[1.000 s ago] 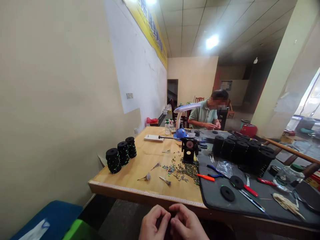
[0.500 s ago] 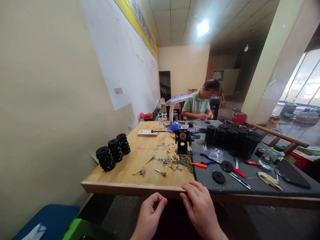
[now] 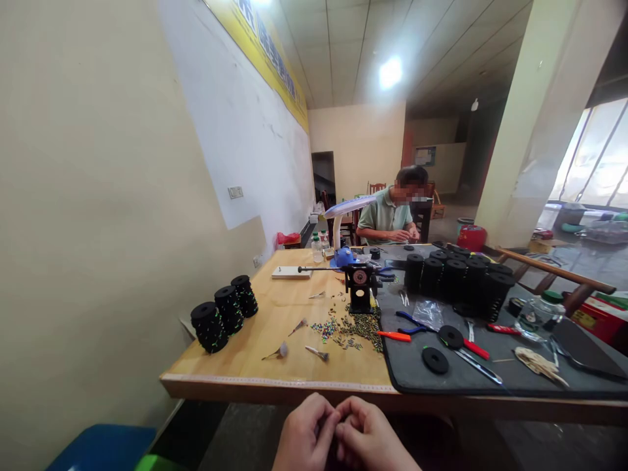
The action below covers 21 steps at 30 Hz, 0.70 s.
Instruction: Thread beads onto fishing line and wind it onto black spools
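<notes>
Below the table's front edge, my left hand and my right hand meet fingertip to fingertip. Both are closed in a pinch, and whatever they hold, if anything, is too small or hidden to make out. Nearest to them on the wooden tabletop lie several small feathery tufts with thin stems, one tuft closest. Behind these spreads a heap of small beads or metal pieces. A black hand-cranked winding device with a round dial stands behind the heap.
Black wound spools stand at the left, more black spools at the right. A dark mat carries pliers, an orange-handled tool, flat black discs and a jar. A desk lamp and a seated person are beyond.
My right hand has left the table edge and come down and left to meet my left hand. Its fingers have closed. The camera view has tilted slightly upward.
</notes>
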Tool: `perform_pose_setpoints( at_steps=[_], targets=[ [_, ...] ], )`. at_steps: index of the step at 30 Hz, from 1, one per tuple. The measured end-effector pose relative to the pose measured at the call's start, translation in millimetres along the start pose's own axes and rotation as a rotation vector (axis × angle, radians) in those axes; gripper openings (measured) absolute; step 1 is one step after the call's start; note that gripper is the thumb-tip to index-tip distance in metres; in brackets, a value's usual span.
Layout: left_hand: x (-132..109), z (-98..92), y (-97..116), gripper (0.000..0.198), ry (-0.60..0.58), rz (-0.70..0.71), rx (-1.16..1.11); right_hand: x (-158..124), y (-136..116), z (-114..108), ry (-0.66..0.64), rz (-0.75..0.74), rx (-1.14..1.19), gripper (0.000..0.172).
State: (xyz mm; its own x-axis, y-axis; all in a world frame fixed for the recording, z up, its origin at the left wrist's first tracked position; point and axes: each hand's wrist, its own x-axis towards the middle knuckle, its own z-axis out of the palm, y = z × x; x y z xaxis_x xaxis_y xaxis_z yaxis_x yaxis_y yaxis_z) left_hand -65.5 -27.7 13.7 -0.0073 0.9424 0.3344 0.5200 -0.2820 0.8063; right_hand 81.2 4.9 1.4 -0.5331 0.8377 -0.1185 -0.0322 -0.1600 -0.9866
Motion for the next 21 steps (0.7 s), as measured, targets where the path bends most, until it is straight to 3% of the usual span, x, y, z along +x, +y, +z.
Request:
perform_pose_setpoints(
  at_steps=[5,10,13,21],
  targets=[
    [6,0.3,0,0.025,-0.11,0.074,0.059,3,5,-13,0.026,-0.047,-0.019,0.027],
    [8,1.4,12,0.027,-0.086,0.018,0.025,-8,-21,-22,0.006,-0.04,0.142,0.045],
    [9,0.6,17,0.028,-0.092,0.013,0.034,-11,-32,-22,-0.017,0.015,0.206,0.043],
    [10,1.4,13,0.026,-0.133,0.046,0.057,-2,-11,-14,-0.018,-0.002,0.039,0.035]
  ],
)
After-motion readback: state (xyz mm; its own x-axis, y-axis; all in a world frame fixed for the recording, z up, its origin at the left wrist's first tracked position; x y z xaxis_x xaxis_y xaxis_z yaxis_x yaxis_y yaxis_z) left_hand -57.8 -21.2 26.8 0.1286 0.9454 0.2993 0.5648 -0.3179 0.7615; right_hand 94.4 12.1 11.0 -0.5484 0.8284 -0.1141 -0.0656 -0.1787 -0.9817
